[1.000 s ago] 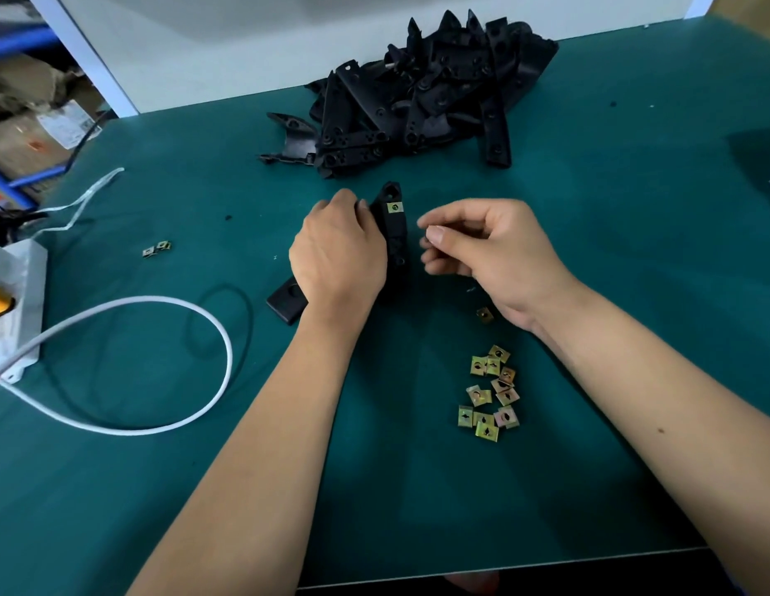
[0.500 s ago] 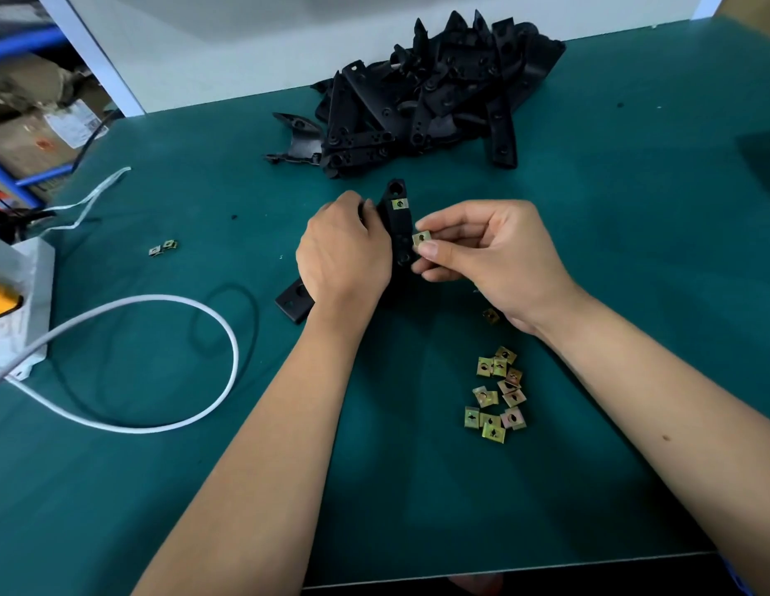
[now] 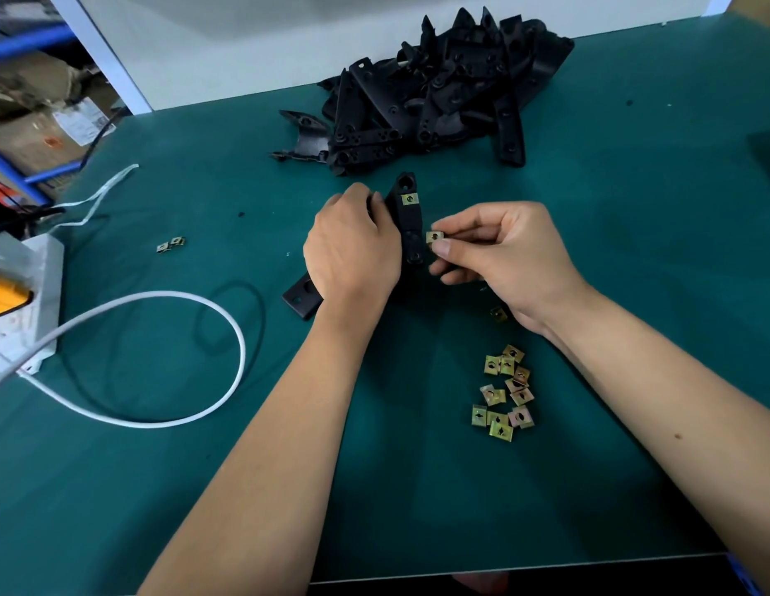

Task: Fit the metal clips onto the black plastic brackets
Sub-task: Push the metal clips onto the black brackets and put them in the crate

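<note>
Centre of the surface (image 3: 589,251): left hand (image 3: 353,251) grips the bracket (image 3: 407,221), one clip (image 3: 409,199) fitted at twelve o'clock; right hand (image 3: 503,255) pinches another clip (image 3: 435,237) alongside. Loose clips (image 3: 503,393) and bracket pile (image 3: 439,92) remain.

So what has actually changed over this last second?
The right hand has brought a metal clip out between thumb and finger and carried it left, up to the side of the black bracket; a second ago no clip showed in it. The left hand still grips the bracket, whose upper clip is already on. The loose clips lie unmoved.
</note>
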The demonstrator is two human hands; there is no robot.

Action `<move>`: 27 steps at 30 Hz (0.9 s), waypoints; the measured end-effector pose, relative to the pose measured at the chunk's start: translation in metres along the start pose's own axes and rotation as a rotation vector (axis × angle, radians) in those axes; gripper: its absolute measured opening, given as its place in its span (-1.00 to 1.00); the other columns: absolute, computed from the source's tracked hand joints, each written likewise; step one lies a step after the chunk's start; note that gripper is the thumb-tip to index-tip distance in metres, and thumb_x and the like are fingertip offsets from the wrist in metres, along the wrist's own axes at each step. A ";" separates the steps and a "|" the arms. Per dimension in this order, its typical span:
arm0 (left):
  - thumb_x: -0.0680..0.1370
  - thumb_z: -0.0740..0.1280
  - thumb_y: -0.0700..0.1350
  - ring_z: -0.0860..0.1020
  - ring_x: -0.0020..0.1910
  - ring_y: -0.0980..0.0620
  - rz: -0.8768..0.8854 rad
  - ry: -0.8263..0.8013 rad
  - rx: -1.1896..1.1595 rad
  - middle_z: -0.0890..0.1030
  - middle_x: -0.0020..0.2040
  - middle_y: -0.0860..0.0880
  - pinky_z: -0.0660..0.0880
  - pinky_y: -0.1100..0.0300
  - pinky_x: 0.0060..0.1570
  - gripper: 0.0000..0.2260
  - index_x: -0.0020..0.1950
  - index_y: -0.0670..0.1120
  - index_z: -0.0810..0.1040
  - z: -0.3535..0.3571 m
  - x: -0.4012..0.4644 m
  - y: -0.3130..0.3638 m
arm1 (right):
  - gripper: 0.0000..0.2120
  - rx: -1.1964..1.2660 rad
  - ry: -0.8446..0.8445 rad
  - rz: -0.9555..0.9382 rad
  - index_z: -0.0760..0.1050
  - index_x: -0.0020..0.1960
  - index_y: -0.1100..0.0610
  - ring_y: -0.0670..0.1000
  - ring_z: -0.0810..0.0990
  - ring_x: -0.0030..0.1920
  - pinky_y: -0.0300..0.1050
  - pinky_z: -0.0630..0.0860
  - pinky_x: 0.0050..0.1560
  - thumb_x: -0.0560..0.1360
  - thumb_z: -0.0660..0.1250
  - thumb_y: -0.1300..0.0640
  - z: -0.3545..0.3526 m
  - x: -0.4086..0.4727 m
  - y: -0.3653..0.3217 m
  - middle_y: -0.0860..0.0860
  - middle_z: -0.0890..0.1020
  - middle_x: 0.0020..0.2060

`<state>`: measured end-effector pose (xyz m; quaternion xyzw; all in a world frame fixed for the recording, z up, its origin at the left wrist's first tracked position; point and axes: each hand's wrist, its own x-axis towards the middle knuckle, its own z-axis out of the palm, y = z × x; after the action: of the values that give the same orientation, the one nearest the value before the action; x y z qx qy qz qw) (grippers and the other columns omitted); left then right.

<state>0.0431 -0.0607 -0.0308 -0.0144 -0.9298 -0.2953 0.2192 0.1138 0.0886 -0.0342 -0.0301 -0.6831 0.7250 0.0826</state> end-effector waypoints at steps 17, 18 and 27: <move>0.69 0.15 -0.07 0.38 -0.29 -0.11 0.124 0.065 -0.008 0.48 -0.21 -0.02 0.19 0.07 -0.28 -0.77 -0.16 -0.10 0.36 -0.002 -0.006 0.006 | -0.88 0.055 0.019 0.043 0.66 0.01 0.23 0.03 0.70 -0.27 -0.18 0.62 -0.27 0.51 0.47 0.38 0.001 -0.002 -0.007 0.10 0.73 -0.24; 0.69 0.15 -0.08 0.37 -0.29 -0.10 0.133 0.070 -0.006 0.48 -0.20 -0.02 0.19 0.07 -0.28 -0.77 -0.15 -0.10 0.37 -0.002 -0.007 0.007 | -0.85 0.048 0.027 0.038 0.65 0.04 0.23 0.03 0.70 -0.28 -0.19 0.62 -0.26 0.50 0.47 0.39 0.001 -0.002 -0.007 0.10 0.73 -0.25; 0.66 0.18 -0.11 0.38 -0.32 -0.12 0.236 0.042 0.014 0.47 -0.19 -0.02 0.20 0.06 -0.32 -0.84 -0.09 -0.10 0.46 -0.003 -0.010 0.013 | -0.68 0.002 -0.033 0.036 0.52 0.18 0.20 0.03 0.66 -0.27 -0.20 0.59 -0.21 0.48 0.49 0.38 -0.003 -0.001 -0.009 0.10 0.70 -0.26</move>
<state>0.0556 -0.0510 -0.0258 -0.1160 -0.9189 -0.2611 0.2719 0.1158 0.0921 -0.0258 -0.0304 -0.6831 0.7273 0.0585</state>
